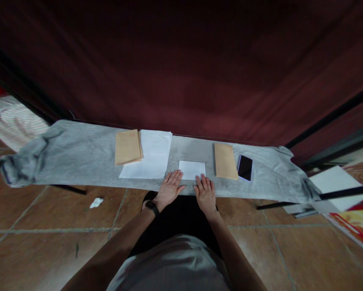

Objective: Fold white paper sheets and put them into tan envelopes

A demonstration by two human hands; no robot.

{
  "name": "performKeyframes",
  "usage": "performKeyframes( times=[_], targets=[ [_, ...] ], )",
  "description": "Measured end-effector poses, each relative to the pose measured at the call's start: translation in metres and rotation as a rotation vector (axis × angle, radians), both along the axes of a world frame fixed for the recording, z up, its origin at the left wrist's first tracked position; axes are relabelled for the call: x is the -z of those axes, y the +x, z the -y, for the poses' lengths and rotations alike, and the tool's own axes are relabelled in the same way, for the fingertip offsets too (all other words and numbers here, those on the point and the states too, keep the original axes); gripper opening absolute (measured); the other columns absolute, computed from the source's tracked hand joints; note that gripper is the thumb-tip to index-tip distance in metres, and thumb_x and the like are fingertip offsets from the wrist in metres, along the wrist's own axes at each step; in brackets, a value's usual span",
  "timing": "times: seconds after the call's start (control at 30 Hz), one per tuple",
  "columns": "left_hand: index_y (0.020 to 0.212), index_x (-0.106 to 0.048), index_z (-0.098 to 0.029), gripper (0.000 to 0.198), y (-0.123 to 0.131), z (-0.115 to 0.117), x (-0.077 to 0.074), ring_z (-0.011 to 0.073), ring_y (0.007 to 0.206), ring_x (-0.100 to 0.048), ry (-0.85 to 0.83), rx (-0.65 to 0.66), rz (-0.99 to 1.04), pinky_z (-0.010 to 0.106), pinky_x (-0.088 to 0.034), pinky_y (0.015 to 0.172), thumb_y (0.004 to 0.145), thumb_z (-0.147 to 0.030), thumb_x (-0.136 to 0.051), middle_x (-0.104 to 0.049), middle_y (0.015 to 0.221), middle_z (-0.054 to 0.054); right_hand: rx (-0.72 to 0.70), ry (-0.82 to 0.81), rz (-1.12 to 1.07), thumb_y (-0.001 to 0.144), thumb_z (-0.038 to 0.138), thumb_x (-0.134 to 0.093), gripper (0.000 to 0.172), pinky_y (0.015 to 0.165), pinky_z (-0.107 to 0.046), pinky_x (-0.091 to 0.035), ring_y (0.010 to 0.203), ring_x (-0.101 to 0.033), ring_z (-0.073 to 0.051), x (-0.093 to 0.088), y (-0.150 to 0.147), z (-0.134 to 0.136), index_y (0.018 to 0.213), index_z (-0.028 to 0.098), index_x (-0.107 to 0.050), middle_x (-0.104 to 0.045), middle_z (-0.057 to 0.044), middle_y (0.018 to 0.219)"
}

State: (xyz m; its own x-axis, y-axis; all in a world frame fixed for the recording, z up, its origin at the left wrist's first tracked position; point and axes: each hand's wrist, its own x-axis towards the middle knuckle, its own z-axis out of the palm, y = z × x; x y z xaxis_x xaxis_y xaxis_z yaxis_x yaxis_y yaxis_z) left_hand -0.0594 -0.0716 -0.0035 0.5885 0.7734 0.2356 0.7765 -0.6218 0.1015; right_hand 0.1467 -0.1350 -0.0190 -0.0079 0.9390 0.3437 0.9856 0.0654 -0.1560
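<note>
My left hand [169, 188] lies flat, fingers stretched out, on the grey cloth-covered table [78, 157], touching the near left corner of a small folded white paper [192, 169]. My right hand [205, 192] lies flat too, fingertips on the paper's near right edge. Neither hand holds anything. A black band sits on my left wrist.
A brown envelope [127, 146] overlaps a stack of white sheets [152, 155] at the left. Another brown envelope [225, 161] and a black phone [245, 167] lie to the right. A dark red curtain hangs behind. A crumpled scrap [96, 202] lies on the tiled floor.
</note>
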Motion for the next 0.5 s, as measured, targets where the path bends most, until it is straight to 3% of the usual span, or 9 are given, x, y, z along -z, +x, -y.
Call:
performKeyframes(
  times=[0.2, 0.33, 0.5],
  targets=[
    [0.152, -0.041, -0.014, 0.058, 0.01, 0.004, -0.009, 0.0248, 0.15, -0.03, -0.048, -0.078, 0.008, 0.047, -0.024, 0.125, 0.104, -0.046, -0.032, -0.039, 0.159, 0.012, 0.008, 0.026, 0.005, 0.105, 0.035, -0.039, 0.049, 0.116, -0.052, -0.028, 0.143, -0.04, -0.03, 0.003, -0.001, 0.0, 0.153, 0.021, -0.042, -0.041, -0.014, 0.158],
    [0.152, -0.041, -0.014, 0.057, 0.029, 0.009, -0.014, 0.0223, 0.151, -0.028, -0.068, 0.017, 0.027, 0.043, -0.024, 0.125, 0.105, -0.044, -0.03, -0.037, 0.161, 0.009, 0.011, 0.029, 0.015, 0.105, 0.033, -0.039, 0.049, 0.116, -0.052, -0.027, 0.143, -0.04, -0.03, 0.003, -0.002, 0.0, 0.152, 0.02, -0.042, -0.041, -0.015, 0.158],
    [0.152, -0.04, -0.015, 0.059, 0.044, 0.015, -0.01, 0.022, 0.15, -0.03, -0.093, 0.091, 0.032, 0.043, -0.025, 0.125, 0.105, -0.048, -0.031, -0.038, 0.16, 0.01, 0.001, 0.018, 0.015, 0.105, 0.031, -0.039, 0.05, 0.116, -0.052, -0.027, 0.143, -0.039, -0.031, 0.002, -0.001, 0.0, 0.153, 0.021, -0.041, -0.04, -0.014, 0.159]
  ],
)
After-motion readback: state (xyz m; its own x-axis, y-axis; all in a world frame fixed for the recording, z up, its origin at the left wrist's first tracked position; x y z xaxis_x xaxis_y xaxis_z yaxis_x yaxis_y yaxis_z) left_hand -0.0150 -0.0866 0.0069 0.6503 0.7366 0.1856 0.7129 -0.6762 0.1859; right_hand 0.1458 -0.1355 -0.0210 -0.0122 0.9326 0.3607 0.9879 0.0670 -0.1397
